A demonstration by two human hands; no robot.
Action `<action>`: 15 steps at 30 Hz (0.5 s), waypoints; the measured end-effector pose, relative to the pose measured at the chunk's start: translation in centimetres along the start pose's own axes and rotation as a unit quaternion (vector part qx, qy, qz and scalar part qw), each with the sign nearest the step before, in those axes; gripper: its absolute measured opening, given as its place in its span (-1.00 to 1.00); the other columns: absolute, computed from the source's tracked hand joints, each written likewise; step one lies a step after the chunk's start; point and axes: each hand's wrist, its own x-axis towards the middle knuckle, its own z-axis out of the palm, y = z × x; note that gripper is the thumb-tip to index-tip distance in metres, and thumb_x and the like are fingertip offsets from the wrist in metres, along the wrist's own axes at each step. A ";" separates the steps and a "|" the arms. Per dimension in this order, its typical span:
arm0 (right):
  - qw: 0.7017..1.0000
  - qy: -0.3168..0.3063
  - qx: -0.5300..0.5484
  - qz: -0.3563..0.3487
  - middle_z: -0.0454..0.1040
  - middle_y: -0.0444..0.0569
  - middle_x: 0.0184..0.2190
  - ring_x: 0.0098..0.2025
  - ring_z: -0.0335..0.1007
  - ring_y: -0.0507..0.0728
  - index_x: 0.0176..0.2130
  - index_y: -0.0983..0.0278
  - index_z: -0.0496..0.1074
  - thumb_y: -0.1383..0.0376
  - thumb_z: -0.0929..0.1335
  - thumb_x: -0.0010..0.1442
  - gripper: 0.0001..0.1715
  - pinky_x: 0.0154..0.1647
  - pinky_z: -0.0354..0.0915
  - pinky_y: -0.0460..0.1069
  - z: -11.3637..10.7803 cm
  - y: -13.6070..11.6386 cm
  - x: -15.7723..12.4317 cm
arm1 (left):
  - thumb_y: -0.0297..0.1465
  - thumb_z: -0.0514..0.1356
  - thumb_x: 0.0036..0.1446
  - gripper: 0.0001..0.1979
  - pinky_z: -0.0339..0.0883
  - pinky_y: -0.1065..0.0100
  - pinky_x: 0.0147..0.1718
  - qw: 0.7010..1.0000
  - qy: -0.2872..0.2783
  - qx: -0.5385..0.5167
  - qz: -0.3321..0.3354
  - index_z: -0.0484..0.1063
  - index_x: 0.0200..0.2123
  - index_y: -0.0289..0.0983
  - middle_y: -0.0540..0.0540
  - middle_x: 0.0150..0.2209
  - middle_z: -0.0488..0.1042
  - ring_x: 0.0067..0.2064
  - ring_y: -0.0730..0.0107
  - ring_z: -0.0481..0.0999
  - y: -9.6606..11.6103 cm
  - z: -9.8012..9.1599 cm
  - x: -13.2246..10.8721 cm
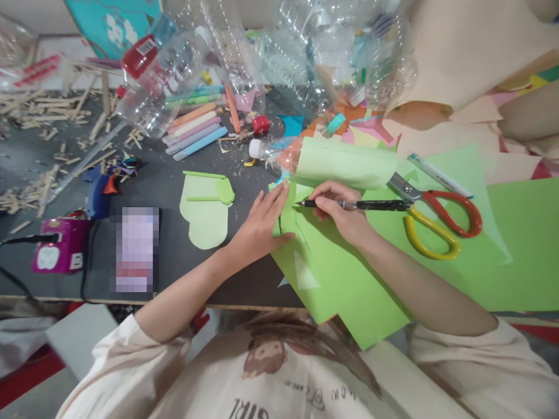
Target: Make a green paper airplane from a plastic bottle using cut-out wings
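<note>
My right hand (338,209) is closed around a black pen (379,205), its tip at the green paper (358,285). Flat on the left edge of that paper lies my left hand (264,224), fingers stretched out. Above both hands, a clear plastic bottle (273,152) with a white cap lies on its side, wrapped in pale green paper (347,162). Scissors (437,218) with one red and one yellow handle rest on the green sheets to the right. Left of my left hand is a pale green paper cutout (205,218) with darker green strips on it.
A phone (136,250), a purple box (59,245) with a cable and a blue glue gun (96,189) are at the left. Coloured sticks (196,131), wood scraps (48,110) and clear bottles (305,52) crowd the back. A marker (441,174) lies right of the wrapped bottle.
</note>
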 end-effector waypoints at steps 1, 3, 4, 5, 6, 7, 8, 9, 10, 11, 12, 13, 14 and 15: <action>1.000 -0.001 -0.003 0.005 0.34 -0.23 -0.68 -0.68 0.16 -0.06 -0.49 0.25 0.38 0.25 0.39 0.04 -0.86 -0.64 0.13 -0.11 0.0 0.0 0.0 | -0.26 0.17 0.19 -0.05 -0.05 -0.12 0.28 1.000 0.001 0.003 0.000 -0.50 0.37 -0.21 -0.41 0.34 0.03 0.36 -0.03 0.04 0.0 0.0 0.0; 1.000 -0.001 -0.006 0.013 0.35 -0.23 -0.68 -0.67 0.17 -0.06 -0.49 0.25 0.38 0.25 0.39 0.03 -0.85 -0.64 0.14 -0.11 0.0 -0.1 -0.1 | -0.28 0.18 0.19 -0.04 -0.02 -0.12 0.27 1.000 0.000 -0.002 -0.003 -0.51 0.36 -0.19 -0.40 0.34 0.03 0.36 -0.04 0.04 0.0 -0.2 0.0; 1.000 0.001 -0.006 0.013 0.35 -0.22 -0.68 -0.68 0.18 -0.06 -0.50 0.25 0.38 0.25 0.39 0.03 -0.85 -0.63 0.15 -0.11 0.0 -0.1 -0.1 | -0.29 0.17 0.19 -0.05 0.03 -0.10 0.26 1.000 0.000 -0.012 -0.008 -0.51 0.37 -0.18 -0.38 0.35 0.02 0.37 -0.03 0.03 0.0 -0.4 0.1; 1.000 0.005 -0.004 0.010 0.36 -0.22 -0.68 -0.68 0.18 -0.06 -0.50 0.25 0.38 0.25 0.39 0.03 -0.85 -0.63 0.15 -0.11 -0.1 0.0 -0.1 | -0.30 0.17 0.19 -0.06 0.10 -0.06 0.24 1.000 0.000 -0.027 -0.013 -0.50 0.37 -0.16 -0.36 0.35 0.01 0.37 -0.03 0.02 0.1 -0.5 0.1; 1.000 0.011 0.000 0.006 0.36 -0.22 -0.68 -0.68 0.18 -0.06 -0.50 0.25 0.38 0.25 0.39 0.04 -0.85 -0.64 0.15 -0.11 -0.2 0.1 -0.1 | -0.32 0.17 0.19 -0.07 0.18 -0.02 0.20 0.999 0.001 -0.044 -0.020 -0.49 0.37 -0.13 -0.34 0.36 -0.01 0.37 -0.02 0.01 0.1 -0.7 0.1; 1.000 0.017 0.005 0.001 0.36 -0.22 -0.69 -0.69 0.18 -0.06 -0.49 0.24 0.39 0.25 0.38 0.04 -0.86 -0.65 0.15 -0.11 -0.3 0.3 -0.1 | -0.33 0.17 0.19 -0.08 0.25 0.03 0.16 0.998 0.000 -0.061 -0.027 -0.47 0.37 -0.12 -0.32 0.37 -0.03 0.37 -0.01 0.01 0.2 -0.9 0.2; 1.000 0.023 0.012 -0.003 0.37 -0.22 -0.69 -0.69 0.19 -0.06 -0.49 0.24 0.40 0.25 0.38 0.05 -0.87 -0.66 0.14 -0.12 -0.3 0.5 0.0 | -0.34 0.17 0.19 -0.08 0.31 0.07 0.12 0.997 -0.001 -0.076 -0.032 -0.45 0.37 -0.10 -0.32 0.37 -0.04 0.37 -0.01 0.02 0.2 -1.0 0.3; 0.999 0.029 0.019 -0.007 0.37 -0.23 -0.69 -0.70 0.19 -0.05 -0.48 0.24 0.40 0.25 0.38 0.05 -0.87 -0.68 0.13 -0.12 -0.4 0.7 0.0 | -0.34 0.18 0.18 -0.09 0.34 0.10 0.09 0.996 -0.003 -0.088 -0.036 -0.42 0.37 -0.10 -0.31 0.37 -0.05 0.36 0.00 0.03 0.3 -1.0 0.3; 0.999 0.034 0.026 -0.009 0.37 -0.23 -0.70 -0.70 0.19 -0.05 -0.48 0.24 0.40 0.26 0.37 0.05 -0.88 -0.69 0.12 -0.12 -0.5 0.8 0.1 | -0.34 0.18 0.18 -0.09 0.35 0.10 0.09 0.995 -0.007 -0.094 -0.037 -0.41 0.37 -0.10 -0.31 0.37 -0.05 0.36 0.00 0.03 0.3 -1.0 0.3; 0.999 0.037 0.031 -0.011 0.36 -0.23 -0.70 -0.71 0.20 -0.05 -0.48 0.23 0.41 0.26 0.37 0.06 -0.88 -0.70 0.12 -0.12 -0.6 1.0 0.1 | -0.35 0.18 0.17 -0.09 0.32 0.08 0.11 0.995 -0.011 -0.095 -0.036 -0.40 0.37 -0.11 -0.32 0.37 -0.04 0.37 0.00 0.03 0.4 -0.9 0.3; 0.999 0.039 0.033 -0.011 0.36 -0.23 -0.70 -0.71 0.20 -0.05 -0.49 0.23 0.41 0.26 0.37 0.06 -0.87 -0.70 0.12 -0.12 -0.6 1.1 0.1 | -0.36 0.19 0.17 -0.09 0.28 0.05 0.15 0.995 -0.016 -0.089 -0.032 -0.40 0.37 -0.12 -0.32 0.36 -0.03 0.37 0.00 0.02 0.4 -0.8 0.3; 0.999 0.039 0.033 -0.009 0.37 -0.23 -0.70 -0.71 0.20 -0.05 -0.49 0.23 0.41 0.26 0.36 0.06 -0.87 -0.70 0.12 -0.12 -0.6 1.1 0.1 | -0.36 0.19 0.17 -0.09 0.22 0.00 0.19 0.996 -0.019 -0.079 -0.026 -0.40 0.37 -0.14 -0.33 0.36 -0.01 0.37 -0.01 0.01 0.4 -0.7 0.3; 0.999 0.036 0.032 -0.005 0.37 -0.23 -0.70 -0.71 0.20 -0.05 -0.49 0.23 0.41 0.27 0.36 0.06 -0.87 -0.69 0.12 -0.12 -0.6 1.1 0.1 | -0.36 0.19 0.17 -0.08 0.16 -0.03 0.23 0.997 -0.021 -0.065 -0.019 -0.41 0.37 -0.16 -0.34 0.35 0.00 0.37 -0.02 0.01 0.3 -0.5 0.3; 0.999 0.031 0.030 0.000 0.38 -0.23 -0.70 -0.70 0.21 -0.05 -0.49 0.23 0.41 0.27 0.36 0.07 -0.87 -0.69 0.12 -0.12 -0.6 1.0 0.0 | -0.36 0.19 0.17 -0.08 0.11 -0.06 0.25 0.998 -0.022 -0.052 -0.011 -0.41 0.37 -0.17 -0.36 0.35 0.00 0.37 -0.03 0.02 0.3 -0.3 0.2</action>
